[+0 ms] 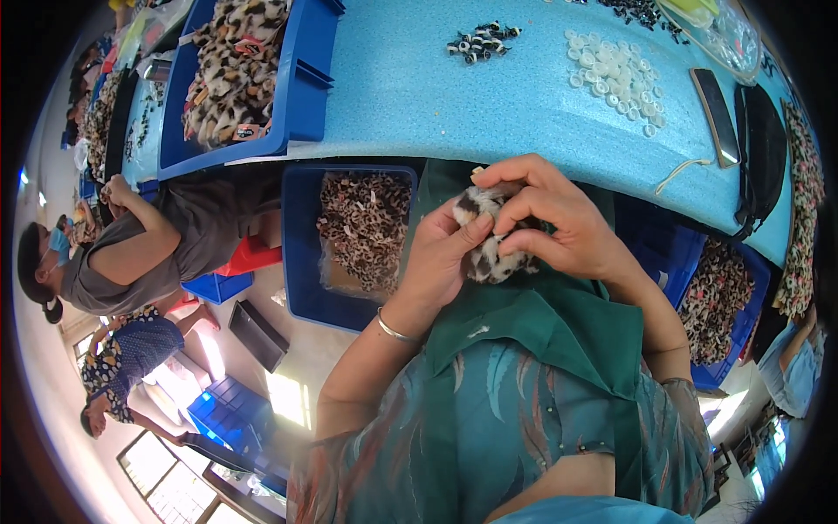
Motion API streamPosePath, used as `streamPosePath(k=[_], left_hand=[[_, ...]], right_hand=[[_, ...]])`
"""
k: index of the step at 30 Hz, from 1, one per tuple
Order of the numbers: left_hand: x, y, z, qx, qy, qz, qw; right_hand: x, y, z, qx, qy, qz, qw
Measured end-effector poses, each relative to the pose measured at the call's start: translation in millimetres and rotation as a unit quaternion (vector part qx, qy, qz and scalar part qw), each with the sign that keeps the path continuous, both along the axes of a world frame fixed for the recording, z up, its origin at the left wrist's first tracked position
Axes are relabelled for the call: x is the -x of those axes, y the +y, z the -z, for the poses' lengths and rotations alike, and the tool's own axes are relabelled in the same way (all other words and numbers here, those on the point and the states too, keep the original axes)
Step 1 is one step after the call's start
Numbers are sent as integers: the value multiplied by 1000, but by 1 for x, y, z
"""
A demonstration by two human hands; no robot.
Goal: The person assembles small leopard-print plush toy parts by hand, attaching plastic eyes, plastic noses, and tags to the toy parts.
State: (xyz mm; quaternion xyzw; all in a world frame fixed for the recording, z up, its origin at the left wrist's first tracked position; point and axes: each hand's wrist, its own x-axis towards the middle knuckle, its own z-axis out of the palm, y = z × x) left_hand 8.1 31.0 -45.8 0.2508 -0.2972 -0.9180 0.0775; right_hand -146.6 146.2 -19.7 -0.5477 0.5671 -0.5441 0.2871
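Over my lap, at the near edge of the table, I hold a small piece of spotted plush (478, 206) in white, black and tan. My left hand (439, 259) grips it from the left side, thumb across its front. On the other side my right hand (563, 223) has its fingers curled over the plush, thumb and fingertips pressing into it. A small pale tag or scrap shows at its upper end. Whatever lies between my right fingertips is too small to make out. Beneath both hands hangs a green apron (559, 323).
On the blue table (393, 96) lie black-and-white small parts (483, 42), translucent rings (615, 74), a phone (716, 118) and a black pouch (761, 144). Blue bins of spotted plush stand on the table (301, 87), at left (301, 288) and right (759, 279). Co-workers sit at left.
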Motion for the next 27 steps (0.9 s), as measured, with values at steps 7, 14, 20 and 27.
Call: streamPosePath(k=[7,14,20,27], left_hand=[[-2,-5,0,146,-12,-6,989],[1,-12,-23,632,24,2,775],[-1,-7,-27,654,148,2,742],[9,-2,-24,559,88,61,822]], right_hand=[[-5,6,0,-58,124,36,990],[-11,8,15,40,137,95,985],[-9,16,16,136,194,80,968],[-6,17,25,123,123,97,980]])
